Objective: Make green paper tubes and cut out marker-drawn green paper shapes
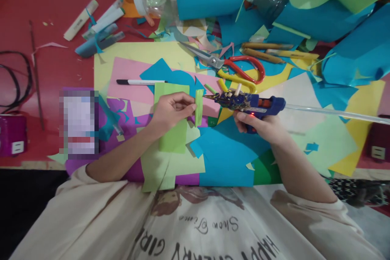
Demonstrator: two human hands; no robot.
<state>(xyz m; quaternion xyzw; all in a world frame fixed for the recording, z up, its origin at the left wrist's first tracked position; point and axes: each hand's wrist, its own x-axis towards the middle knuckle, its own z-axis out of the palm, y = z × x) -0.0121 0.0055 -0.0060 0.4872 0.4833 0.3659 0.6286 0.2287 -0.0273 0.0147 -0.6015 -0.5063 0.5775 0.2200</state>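
Note:
My left hand (pixel 172 109) is closed in a pinch on a small folded strip of light green paper (pixel 198 107), held upright above the paper pile. My right hand (pixel 262 125) grips a blue glue gun (pixel 258 103); its red light is on and a clear glue stick sticks out to the right. The gun's nozzle points left and almost touches the green strip. A larger light green sheet (pixel 172 130) lies under my left hand.
Sheets and scraps of blue, pink, yellow, purple and green paper cover the red table (pixel 45 65). Red-and-yellow scissors (pixel 234 67) lie behind the gun, a black pen (pixel 140 82) behind my left hand. Markers, plastic bottles and rolled blue and green paper stand further back.

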